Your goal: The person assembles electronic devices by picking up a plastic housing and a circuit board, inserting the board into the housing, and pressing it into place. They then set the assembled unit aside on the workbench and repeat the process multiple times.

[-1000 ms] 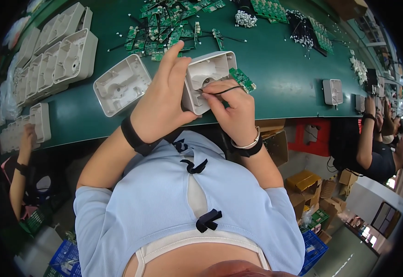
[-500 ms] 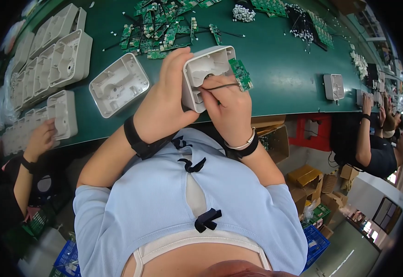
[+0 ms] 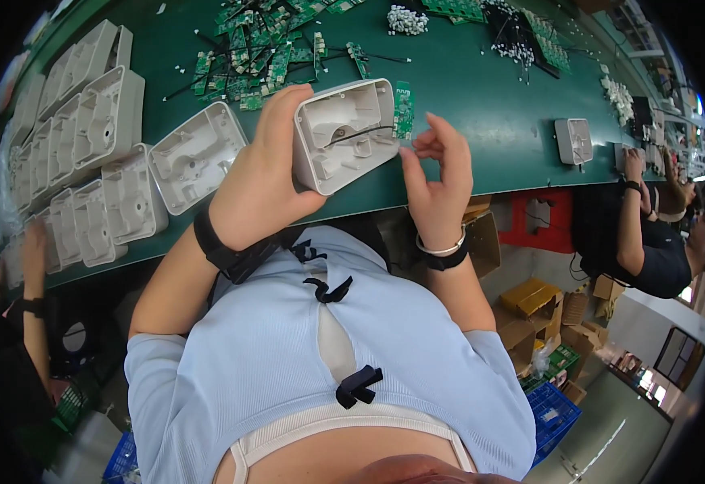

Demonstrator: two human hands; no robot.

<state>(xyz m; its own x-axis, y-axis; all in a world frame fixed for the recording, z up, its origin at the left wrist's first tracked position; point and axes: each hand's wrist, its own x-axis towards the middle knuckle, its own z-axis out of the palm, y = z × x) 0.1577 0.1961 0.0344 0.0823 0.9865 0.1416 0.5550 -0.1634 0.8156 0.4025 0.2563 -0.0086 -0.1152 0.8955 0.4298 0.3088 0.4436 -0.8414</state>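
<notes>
My left hand (image 3: pixel 257 185) grips a whitish plastic housing (image 3: pixel 310 155) by its left side, fingers behind it and thumb along the near edge. The housing is tilted, its open hollow facing me, with molded ribs and posts inside. A black wire (image 3: pixel 360 135) crosses the hollow and leads to a small green circuit board (image 3: pixel 403 110) at the right rim. Just right of the housing is my right hand (image 3: pixel 443 181), fingers apart and holding nothing. Another open housing (image 3: pixel 199 157) lies on the table beside my left hand.
Rows of similar housings (image 3: pixel 98 121) stand at the left, where a co-worker's hand (image 3: pixel 36 250) reaches. A heap of green circuit boards (image 3: pixel 264 52) with black wires lies beyond. White connectors (image 3: pixel 407 20) are piled at the back. A lone housing (image 3: pixel 574 141) sits farther right.
My right hand has come out of the housing, let go of the wire and opened to the right. The co-worker's hand has left a housing that now stands in the row.
</notes>
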